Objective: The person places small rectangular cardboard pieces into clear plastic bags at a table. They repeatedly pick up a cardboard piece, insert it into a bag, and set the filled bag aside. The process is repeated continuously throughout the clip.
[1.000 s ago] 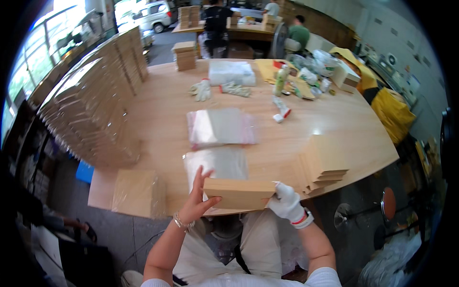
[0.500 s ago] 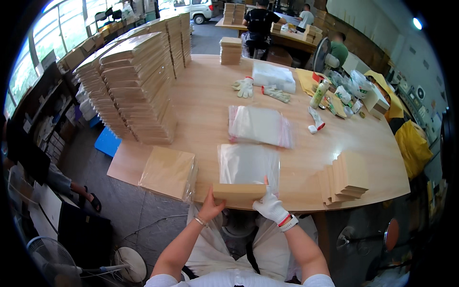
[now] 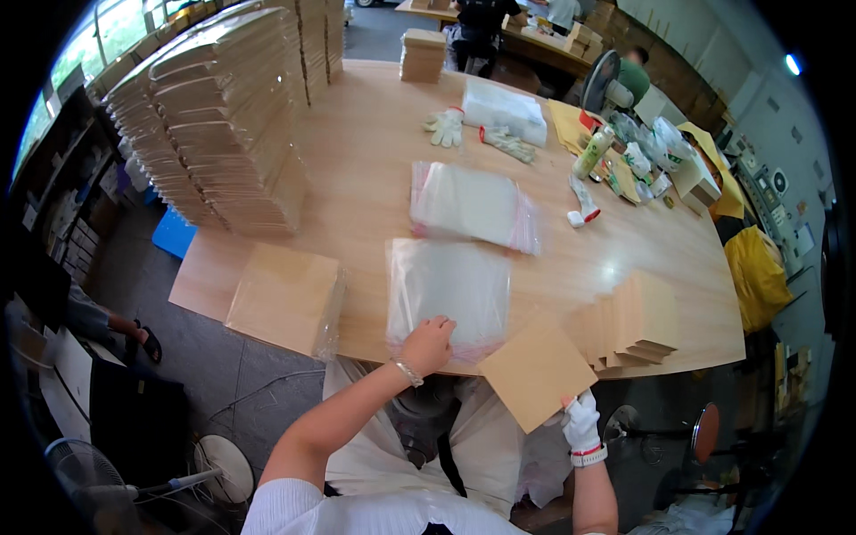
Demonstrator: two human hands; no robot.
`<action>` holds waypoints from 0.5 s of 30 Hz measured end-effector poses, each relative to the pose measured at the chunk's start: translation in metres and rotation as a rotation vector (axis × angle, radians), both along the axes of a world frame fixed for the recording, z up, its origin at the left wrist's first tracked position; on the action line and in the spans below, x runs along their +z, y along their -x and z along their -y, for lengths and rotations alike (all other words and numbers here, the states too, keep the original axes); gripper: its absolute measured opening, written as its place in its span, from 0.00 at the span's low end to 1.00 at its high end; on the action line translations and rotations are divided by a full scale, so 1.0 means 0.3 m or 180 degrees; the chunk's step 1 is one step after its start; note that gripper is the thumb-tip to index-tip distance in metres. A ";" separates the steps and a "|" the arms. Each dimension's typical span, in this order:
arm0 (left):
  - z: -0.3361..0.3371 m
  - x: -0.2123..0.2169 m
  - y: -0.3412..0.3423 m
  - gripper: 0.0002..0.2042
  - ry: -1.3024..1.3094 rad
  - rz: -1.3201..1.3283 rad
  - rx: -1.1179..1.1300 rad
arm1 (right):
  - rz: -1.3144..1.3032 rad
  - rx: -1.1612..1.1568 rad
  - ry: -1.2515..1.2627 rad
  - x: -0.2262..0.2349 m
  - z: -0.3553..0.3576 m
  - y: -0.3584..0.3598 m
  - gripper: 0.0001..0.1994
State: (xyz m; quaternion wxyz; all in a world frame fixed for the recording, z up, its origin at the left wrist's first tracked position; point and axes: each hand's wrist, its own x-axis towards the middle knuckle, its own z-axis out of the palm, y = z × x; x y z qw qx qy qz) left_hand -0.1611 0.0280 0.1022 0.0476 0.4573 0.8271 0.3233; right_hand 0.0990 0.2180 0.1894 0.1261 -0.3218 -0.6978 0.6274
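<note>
— Which step is in hand here?

— Bagging, by my reading. The left hand [image 3: 428, 343] is resting at the near edge of the clear plastic bag [image 3: 448, 287], lying flat low in the middle of the frame, its fingers spread on the film rather than closed round it. The gloved right hand [image 3: 580, 421] is pinching the flat brown card box [image 3: 535, 370] by its lower corner, holding it off the near edge of the bench [image 3: 357, 169], just right of the bag.

— And the next move?

— Probably getting the bag's mouth open and lining the box up square with it — thin film is likely clinging, so the left fingers would need a proper grip.

— What is around them?

— A pile of the same brown boxes [image 3: 635, 323] at the right, a bagged box [image 3: 287, 299] overhanging the bench edge at the left, more bags [image 3: 473, 205] further up the middle. A tall stack of flat boxes [image 3: 223, 134] is filling the upper left; work gloves [image 3: 446, 127], bottles and oddments are lying toward the upper right. Other people are working at another table at the top of the frame — it looks like a workshop with a grey floor.
</note>
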 end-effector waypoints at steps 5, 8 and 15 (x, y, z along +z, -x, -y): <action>-0.095 -0.040 -0.037 0.07 0.1156 -0.1214 0.0164 | -0.0885 -0.0458 0.1102 -0.104 0.016 -0.097 0.24; -0.106 -0.043 -0.016 0.05 0.1161 -0.1528 0.0172 | -0.0735 -0.0310 0.1120 -0.085 0.044 -0.064 0.26; -0.050 -0.051 0.084 0.06 0.0059 -0.0937 0.0077 | -0.0013 0.0517 0.1292 -0.136 0.065 0.077 0.23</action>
